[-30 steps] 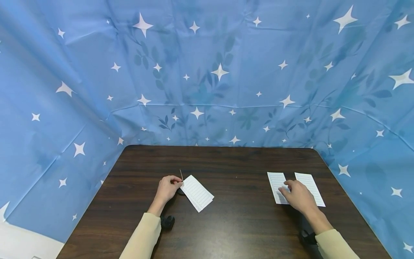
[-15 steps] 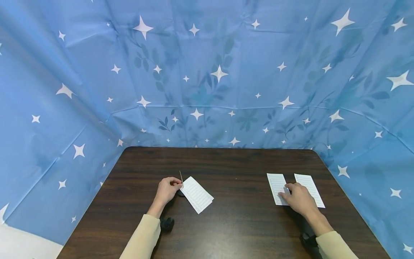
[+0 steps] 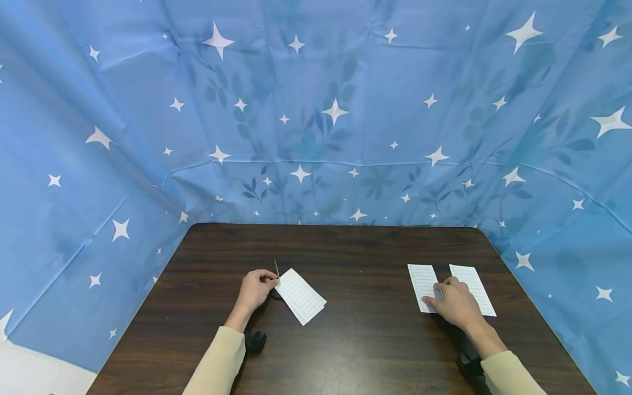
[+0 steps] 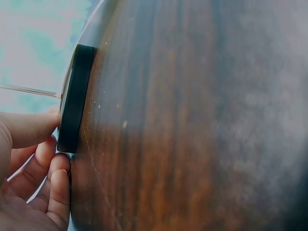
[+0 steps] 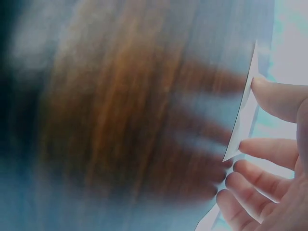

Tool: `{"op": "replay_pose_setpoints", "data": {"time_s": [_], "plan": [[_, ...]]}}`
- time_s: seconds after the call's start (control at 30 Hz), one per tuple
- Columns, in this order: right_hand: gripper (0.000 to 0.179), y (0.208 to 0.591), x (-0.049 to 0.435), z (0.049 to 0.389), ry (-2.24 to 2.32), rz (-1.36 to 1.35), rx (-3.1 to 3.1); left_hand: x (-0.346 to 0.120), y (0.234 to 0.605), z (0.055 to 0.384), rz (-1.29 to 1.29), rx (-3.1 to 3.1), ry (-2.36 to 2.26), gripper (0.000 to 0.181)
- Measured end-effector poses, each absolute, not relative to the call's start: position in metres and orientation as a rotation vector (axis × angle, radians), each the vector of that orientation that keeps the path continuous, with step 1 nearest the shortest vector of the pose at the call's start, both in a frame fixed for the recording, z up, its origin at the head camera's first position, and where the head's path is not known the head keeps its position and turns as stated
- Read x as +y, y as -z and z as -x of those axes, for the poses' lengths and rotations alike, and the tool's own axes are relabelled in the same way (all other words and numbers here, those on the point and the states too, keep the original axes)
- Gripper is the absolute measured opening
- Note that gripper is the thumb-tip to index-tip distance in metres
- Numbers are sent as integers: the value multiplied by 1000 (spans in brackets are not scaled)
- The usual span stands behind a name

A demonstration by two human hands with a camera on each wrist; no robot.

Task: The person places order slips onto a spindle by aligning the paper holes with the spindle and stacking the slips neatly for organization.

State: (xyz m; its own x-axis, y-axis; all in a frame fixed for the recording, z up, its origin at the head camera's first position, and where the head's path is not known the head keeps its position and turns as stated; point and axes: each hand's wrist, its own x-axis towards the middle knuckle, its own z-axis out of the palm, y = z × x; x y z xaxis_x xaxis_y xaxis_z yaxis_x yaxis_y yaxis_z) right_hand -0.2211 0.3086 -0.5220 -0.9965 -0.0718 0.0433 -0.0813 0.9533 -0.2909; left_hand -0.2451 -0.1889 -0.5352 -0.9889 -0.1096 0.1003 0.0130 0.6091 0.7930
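In the head view my left hand (image 3: 254, 292) holds the foot of a bill spike, thumb and index finger close to its thin metal rod (image 3: 276, 267). The spike's round black base (image 4: 77, 98) sits on the table, with the thumb against its top in the left wrist view. A few overlapping lined paper slips (image 3: 301, 296) lie with one corner at the rod; whether it pierces them I cannot tell. My right hand (image 3: 456, 303) touches the left one of two lined slips (image 3: 421, 280), thumb and index finger spread on it. The other slip (image 3: 476, 285) is partly under that hand.
The dark wooden table (image 3: 365, 334) fills the lower part of the head view. A blue curtain (image 3: 316, 137) with white stars hangs behind it. Black wrist straps (image 3: 255, 341) show at both sleeves.
My right thumb and fingers have shifted slightly nearer along the left slip. The left hand, the spike and the papers stay as they were.
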Motion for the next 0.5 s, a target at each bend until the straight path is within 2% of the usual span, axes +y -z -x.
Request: {"op": "replay_pose_setpoints", "data": {"time_s": [0.5], "plan": [[49, 522, 304, 219, -449, -136, -3052, -188, 534, 244, -80, -2680, 1335, 4]]}}
